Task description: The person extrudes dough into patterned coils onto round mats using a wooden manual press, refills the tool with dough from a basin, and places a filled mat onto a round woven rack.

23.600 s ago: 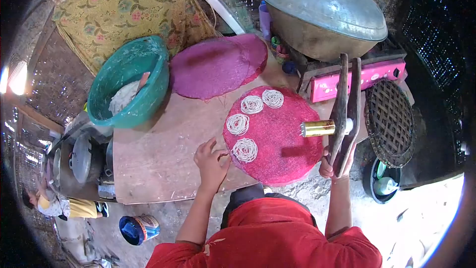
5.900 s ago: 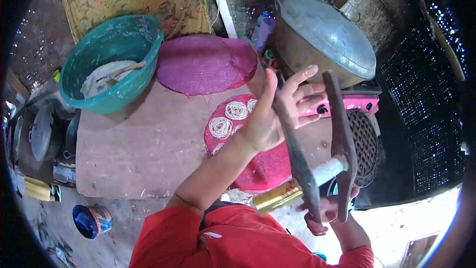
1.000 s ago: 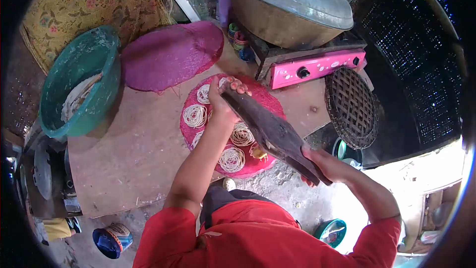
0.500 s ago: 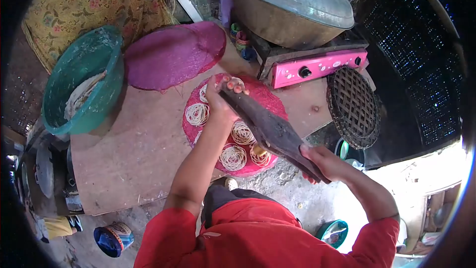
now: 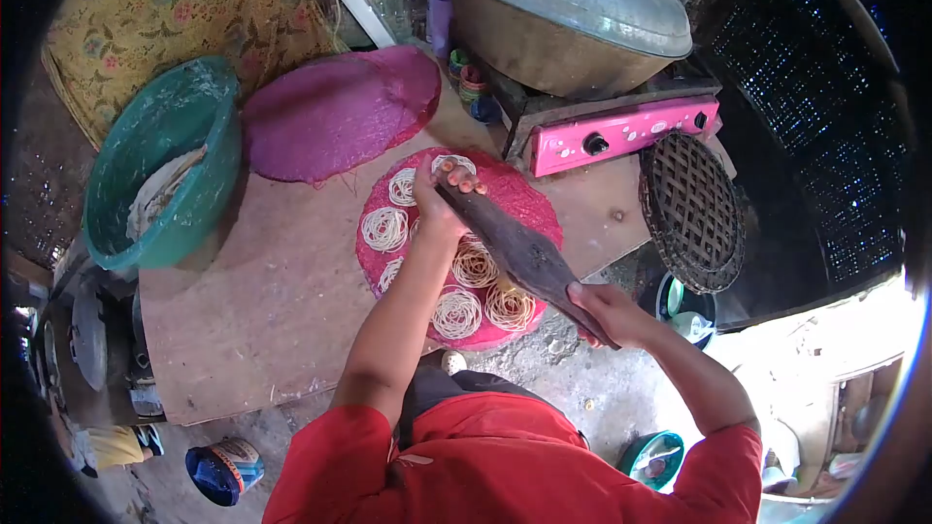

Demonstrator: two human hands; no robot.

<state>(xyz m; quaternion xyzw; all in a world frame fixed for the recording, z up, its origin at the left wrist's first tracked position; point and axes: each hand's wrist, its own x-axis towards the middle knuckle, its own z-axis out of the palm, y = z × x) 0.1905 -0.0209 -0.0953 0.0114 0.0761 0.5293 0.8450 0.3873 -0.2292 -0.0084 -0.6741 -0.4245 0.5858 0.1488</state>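
A dark wooden noodle press (image 5: pixel 519 247) lies slantwise across my view, with a brass-coloured part partly visible beneath its middle. The fingers of my left hand (image 5: pixel 442 196) wrap around its far end. My right hand (image 5: pixel 610 312) grips the near end, thumb on top. Below the press is a round pink mesh mat (image 5: pixel 532 196) bearing several coiled noodle nests (image 5: pixel 456 313). One nest (image 5: pixel 510 308) sits right under the brass part, which hides some of it. Other nests are partly covered by my left hand and forearm.
A green basin (image 5: pixel 107 175) with pale dough (image 5: pixel 165 189) stands left on the board table (image 5: pixel 262 301). Behind lies a purple mesh mat (image 5: pixel 335 116). A large lidded pot (image 5: pixel 573 29) sits on a pink-fronted stove (image 5: pixel 631 136); a woven rack (image 5: pixel 691 209) leans beside it.
My right hand and the near end of the press have moved left and slightly up. The nest beneath the press shows more strands. My left hand has shifted slightly down and right.
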